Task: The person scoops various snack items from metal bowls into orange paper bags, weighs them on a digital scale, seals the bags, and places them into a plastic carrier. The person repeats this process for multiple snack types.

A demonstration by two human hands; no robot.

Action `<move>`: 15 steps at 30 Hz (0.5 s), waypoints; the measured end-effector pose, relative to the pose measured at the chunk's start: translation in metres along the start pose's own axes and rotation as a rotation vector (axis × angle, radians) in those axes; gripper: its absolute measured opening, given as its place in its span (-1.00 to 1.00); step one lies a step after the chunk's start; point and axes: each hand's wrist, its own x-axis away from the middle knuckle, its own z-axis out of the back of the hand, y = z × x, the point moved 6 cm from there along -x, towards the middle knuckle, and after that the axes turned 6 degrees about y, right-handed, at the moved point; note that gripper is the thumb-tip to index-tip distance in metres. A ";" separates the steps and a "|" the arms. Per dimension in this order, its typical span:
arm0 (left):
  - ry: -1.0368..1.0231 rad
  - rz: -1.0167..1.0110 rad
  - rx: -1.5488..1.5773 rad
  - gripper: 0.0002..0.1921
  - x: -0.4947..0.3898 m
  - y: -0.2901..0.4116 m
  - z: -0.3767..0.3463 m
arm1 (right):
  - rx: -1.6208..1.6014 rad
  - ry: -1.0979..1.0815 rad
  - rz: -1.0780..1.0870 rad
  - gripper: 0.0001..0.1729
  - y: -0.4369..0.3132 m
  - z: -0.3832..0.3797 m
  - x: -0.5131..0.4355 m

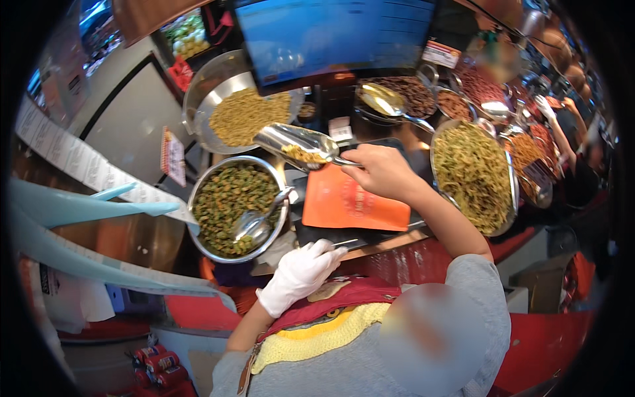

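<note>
My bare right hand (379, 171) grips the handle of a shiny metal scoop (292, 139). Some yellowish crumbly food (303, 154) lies in the scoop. Just under it, an orange pouch (354, 198) with printing rests flat on a black surface (317, 235). My left hand (302, 273), in a white glove, is at the counter's front edge with its fingers curled. Something thin and pale shows by its fingertips; whether it is held cannot be made out. Left of the pouch stands a metal bowl (196, 218) of green-brown chopped food, a second scoop (253, 226) lying in it.
Behind the pouch rises a lit screen (337, 34). A large pan (196, 97) of yellowish food stands back left. At right are a tray (513, 198) of shredded greens and several other food bowls. A co-worker's gloved hand (545, 106) is farther right. Pale-blue strips (99, 263) cross the left.
</note>
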 end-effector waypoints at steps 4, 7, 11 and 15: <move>-0.232 -0.285 -0.196 -0.54 -0.076 0.023 -0.098 | 0.232 -0.037 -0.118 -0.75 0.015 0.109 0.080; -0.322 -0.490 -0.284 -0.51 -0.120 0.040 -0.144 | 0.402 -0.078 -0.237 -0.77 0.028 0.154 0.129; -0.634 -0.508 -0.331 -0.80 -0.143 0.042 -0.168 | 0.430 -0.117 -0.352 -0.77 0.047 0.176 0.183; -0.601 -0.079 0.025 -0.82 -0.158 0.026 -0.121 | 0.406 -0.153 -0.392 -0.78 0.057 0.179 0.205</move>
